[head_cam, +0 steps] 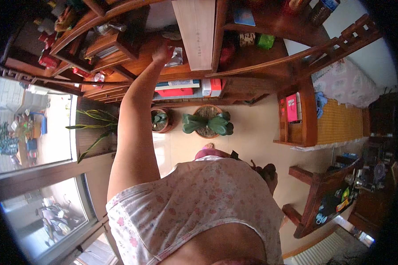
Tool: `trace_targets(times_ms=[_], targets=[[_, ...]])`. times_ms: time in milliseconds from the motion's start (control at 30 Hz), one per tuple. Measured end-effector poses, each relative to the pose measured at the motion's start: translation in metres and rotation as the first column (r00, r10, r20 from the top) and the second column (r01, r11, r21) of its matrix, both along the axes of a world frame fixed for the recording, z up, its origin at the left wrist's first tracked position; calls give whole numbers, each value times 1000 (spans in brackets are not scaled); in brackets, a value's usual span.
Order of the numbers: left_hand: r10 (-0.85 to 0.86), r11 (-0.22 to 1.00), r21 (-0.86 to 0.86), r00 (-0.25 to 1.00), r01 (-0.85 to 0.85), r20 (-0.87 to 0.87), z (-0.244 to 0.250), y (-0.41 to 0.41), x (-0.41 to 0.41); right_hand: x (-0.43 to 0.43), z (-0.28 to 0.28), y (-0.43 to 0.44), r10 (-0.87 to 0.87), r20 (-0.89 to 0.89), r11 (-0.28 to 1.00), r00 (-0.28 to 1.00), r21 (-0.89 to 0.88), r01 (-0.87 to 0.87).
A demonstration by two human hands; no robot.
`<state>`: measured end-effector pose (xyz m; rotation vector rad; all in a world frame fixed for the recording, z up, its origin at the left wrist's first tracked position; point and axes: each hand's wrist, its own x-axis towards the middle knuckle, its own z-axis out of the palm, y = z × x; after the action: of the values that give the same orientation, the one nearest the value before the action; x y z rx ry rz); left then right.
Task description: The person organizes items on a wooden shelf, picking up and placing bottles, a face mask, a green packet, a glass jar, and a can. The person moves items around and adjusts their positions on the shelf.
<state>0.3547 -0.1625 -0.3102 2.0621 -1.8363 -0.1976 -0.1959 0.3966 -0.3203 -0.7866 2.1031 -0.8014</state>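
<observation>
My left arm reaches forward to a wooden shelf unit. My left hand (161, 55), blurred, is over a shelf beside a shiny clear item with a red part (175, 57); whether it grips this item is unclear. At my right side, partly behind my floral top, my right hand (272, 181) is around a small dark brown object (267, 170) of unclear kind. Right of my left hand, a long pale wooden board (197, 36) bearing writing stands across the shelf. Red and white boxes (210, 87) sit on a lower shelf.
Two potted plants, a larger (207, 122) and a smaller one (160, 121), stand on the floor ahead. A wooden bench with a woven mat (340, 116) and a wooden stool (313, 195) are at right. Windows (36, 126) line the left; a leafy plant (96, 127) stands near them.
</observation>
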Motion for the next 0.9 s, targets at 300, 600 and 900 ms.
trace_targets(times_ms=[300,600,900], targets=[[-135,984,92,979,150,-153,-45,-32,17,33,14,5,-79,-12,996,997,-39,78],[-111,990,66,980,123,-165,-23,-7,15,44,19,7,-92,-18,993,996,-76,90],[-91,970,226,996,93,-20,-19,5,30,56,22,0,-76,12,992,997,-100,77]])
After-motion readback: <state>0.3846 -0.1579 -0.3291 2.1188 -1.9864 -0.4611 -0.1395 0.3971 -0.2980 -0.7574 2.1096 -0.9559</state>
